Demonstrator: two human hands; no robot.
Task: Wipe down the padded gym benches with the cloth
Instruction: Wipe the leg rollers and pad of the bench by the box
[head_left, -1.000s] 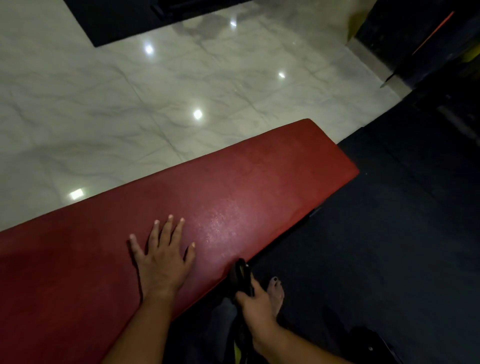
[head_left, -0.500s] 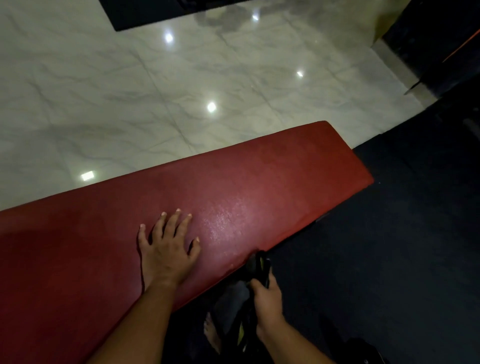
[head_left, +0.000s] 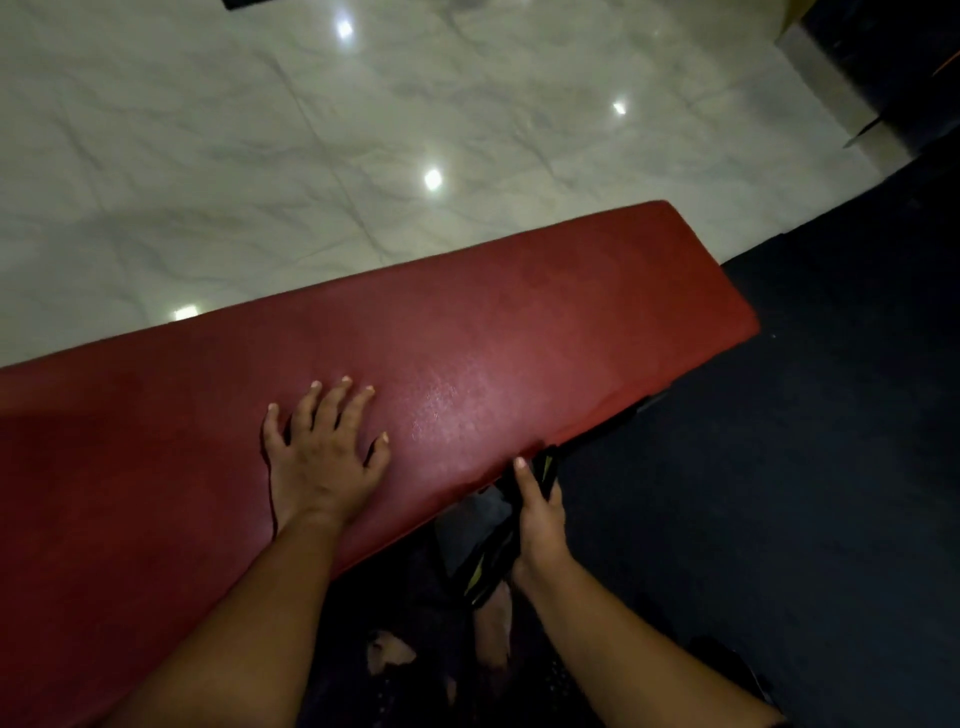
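Note:
A long red padded bench (head_left: 545, 332) runs from lower left to upper right across the view. My left hand (head_left: 324, 449) rests flat on its top, fingers spread. My right hand (head_left: 537, 514) grips a dark cloth with yellow-green trim (head_left: 493, 564) at the bench's near edge. The cloth hangs down below my hand, and its top end touches the side of the padding. A shiny patch shows on the red surface right of my left hand.
Glossy white marble floor (head_left: 363, 130) lies beyond the bench. Dark rubber matting (head_left: 805, 467) covers the floor on the right and near side. My bare feet (head_left: 491, 629) show below the bench edge. A dark structure stands at the top right corner.
My right hand with the cloth has risen along the bench's near edge toward the padding. My left hand stays flat in the same spot. The camera has shifted a little.

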